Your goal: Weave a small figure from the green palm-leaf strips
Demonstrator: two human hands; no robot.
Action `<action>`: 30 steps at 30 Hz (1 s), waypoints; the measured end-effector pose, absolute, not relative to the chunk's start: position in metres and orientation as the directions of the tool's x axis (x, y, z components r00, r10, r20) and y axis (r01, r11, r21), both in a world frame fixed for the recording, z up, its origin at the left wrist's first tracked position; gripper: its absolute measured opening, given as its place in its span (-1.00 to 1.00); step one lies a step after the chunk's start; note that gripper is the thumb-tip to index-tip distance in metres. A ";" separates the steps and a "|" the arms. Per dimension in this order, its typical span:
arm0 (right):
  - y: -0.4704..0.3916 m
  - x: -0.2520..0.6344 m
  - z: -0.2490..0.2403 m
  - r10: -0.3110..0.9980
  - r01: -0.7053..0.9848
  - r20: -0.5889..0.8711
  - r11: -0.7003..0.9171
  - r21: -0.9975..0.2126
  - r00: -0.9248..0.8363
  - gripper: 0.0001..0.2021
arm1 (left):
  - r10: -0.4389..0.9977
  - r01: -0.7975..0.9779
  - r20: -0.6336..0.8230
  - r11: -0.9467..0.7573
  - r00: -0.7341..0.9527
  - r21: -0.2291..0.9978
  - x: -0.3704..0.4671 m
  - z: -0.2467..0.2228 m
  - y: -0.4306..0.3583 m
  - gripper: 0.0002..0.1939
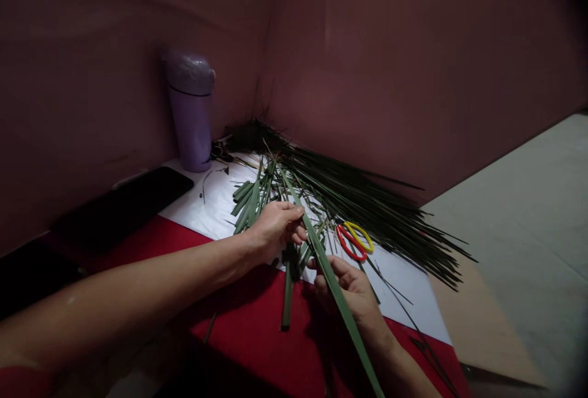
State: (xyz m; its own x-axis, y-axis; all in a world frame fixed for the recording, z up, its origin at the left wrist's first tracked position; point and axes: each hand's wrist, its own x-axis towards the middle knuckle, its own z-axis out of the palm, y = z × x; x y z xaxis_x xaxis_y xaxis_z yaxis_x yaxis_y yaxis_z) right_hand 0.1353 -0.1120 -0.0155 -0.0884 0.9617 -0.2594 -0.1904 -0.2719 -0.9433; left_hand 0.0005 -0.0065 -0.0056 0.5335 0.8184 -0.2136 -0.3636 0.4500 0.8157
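A long green leaf strip [337,294] runs diagonally from the leaf pile down to the bottom edge. My left hand [278,226] pinches it near its upper part between thumb and fingers. Lower down, my right hand [346,285] is closed around the same strip, its fingertips partly behind the leaf. Short cut leaf pieces [248,199] lie beyond my left hand on a white sheet [408,285]. Scissors with red and yellow handles [356,242] rest just beyond my right hand. Another short leaf piece [287,300] hangs down between my hands over the red cloth [248,337].
A large bundle of long leaves [367,202] lies along the wall at the back right. A purple tumbler [192,116] stands at the back left, with a dark flat object [133,199] in front of it. Pinkish walls [390,67] enclose the corner.
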 end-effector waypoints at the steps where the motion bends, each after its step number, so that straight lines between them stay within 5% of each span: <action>1: -0.111 0.135 -0.015 0.961 -0.190 -0.262 -0.274 -0.943 -0.087 -0.72 | 0.825 -0.368 -0.212 0.443 0.524 0.817 0.000 -0.006 -0.006 -0.85; 30: -0.114 0.133 -0.007 0.955 -0.166 -0.290 -0.296 -0.941 -0.057 -0.68 | 0.776 -0.346 -0.174 0.454 0.607 0.821 0.000 -0.006 -0.007 -0.84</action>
State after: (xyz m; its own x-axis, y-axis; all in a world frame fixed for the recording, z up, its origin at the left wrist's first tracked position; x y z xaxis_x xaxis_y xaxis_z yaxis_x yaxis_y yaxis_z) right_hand 0.1326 -0.1142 -0.0068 -0.0571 0.9553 -0.2902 -0.1656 -0.2957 -0.9408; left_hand 0.0005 -0.0072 -0.0060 0.6068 0.7757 -0.1736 -0.3460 0.4544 0.8209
